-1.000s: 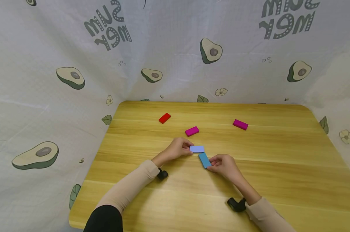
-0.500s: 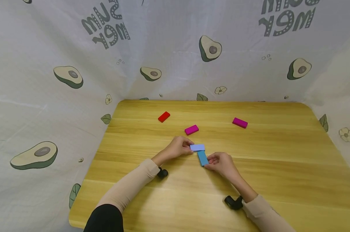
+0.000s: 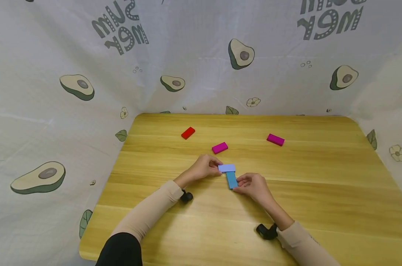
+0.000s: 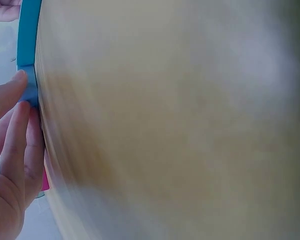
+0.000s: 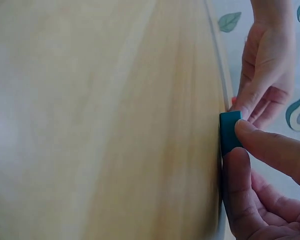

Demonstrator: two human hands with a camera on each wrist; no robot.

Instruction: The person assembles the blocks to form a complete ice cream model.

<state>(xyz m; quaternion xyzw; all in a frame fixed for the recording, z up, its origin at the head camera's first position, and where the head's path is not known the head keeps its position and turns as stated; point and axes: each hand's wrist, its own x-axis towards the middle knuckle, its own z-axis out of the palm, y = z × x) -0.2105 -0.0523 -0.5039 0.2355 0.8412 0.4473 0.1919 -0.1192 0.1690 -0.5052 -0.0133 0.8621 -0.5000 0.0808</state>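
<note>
In the head view a light periwinkle-blue block [image 3: 226, 168] lies flat on the wooden table [image 3: 201, 229]. My left hand [image 3: 205, 167] pinches its left end between thumb and fingers. A darker blue block [image 3: 232, 180] runs from below the periwinkle block's right end towards me, the two meeting at a corner. My right hand [image 3: 255, 187] pinches the near end of this darker block from the right. In the right wrist view the thumb and a finger grip that blue block [image 5: 230, 132] close to the table surface.
Behind my hands lie a magenta block [image 3: 219, 147], a red block [image 3: 188, 133] at the back left, and another magenta block [image 3: 275, 139] at the back right. A white cloth [image 3: 201, 55] printed with avocados hangs behind the table.
My right hand has turned the darker blue block and pushed it up and left against the periwinkle block. The left hand keeps its hold on the periwinkle block, almost still.
</note>
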